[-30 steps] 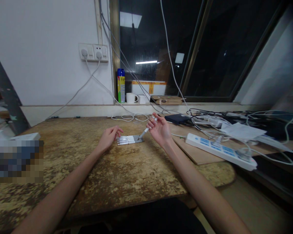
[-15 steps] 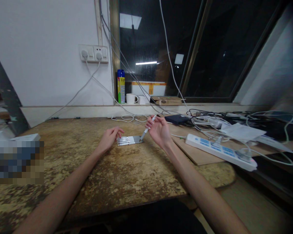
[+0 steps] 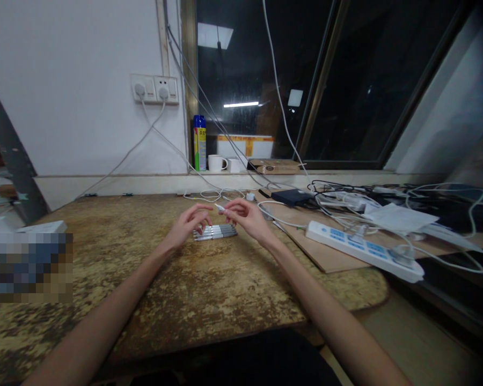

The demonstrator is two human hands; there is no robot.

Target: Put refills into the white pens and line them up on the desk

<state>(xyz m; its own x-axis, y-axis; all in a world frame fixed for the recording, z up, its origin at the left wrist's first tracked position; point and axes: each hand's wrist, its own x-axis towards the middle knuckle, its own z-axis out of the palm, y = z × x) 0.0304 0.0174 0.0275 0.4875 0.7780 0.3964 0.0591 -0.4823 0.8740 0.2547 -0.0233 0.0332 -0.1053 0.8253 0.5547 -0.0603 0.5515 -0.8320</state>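
Several white-and-grey pens [image 3: 215, 232] lie side by side in a row on the worn wooden table [image 3: 209, 289]. Above the row's right end, my right hand [image 3: 245, 217] is closed on a white pen [image 3: 219, 208]. Only one end of that pen shows, pointing left; the fingers hide the rest. My left hand [image 3: 191, 222] hovers over the left end of the row, its fingers apart and bent, with the index finger stretched toward the held pen's end. I cannot tell whether its lower fingertips touch the pens.
To the right, a white power strip [image 3: 362, 251] lies by a brown board [image 3: 301, 236], with tangled cables, papers [image 3: 402, 220] and a dark flat box [image 3: 292, 197] behind. A spray can [image 3: 199, 143], a white mug [image 3: 217, 162] and a cardboard box [image 3: 273, 165] stand on the sill.
My right hand has moved left with the pen and turned it from slanting over the row's right end to pointing left. My left hand has shifted slightly right, its index finger now extended.
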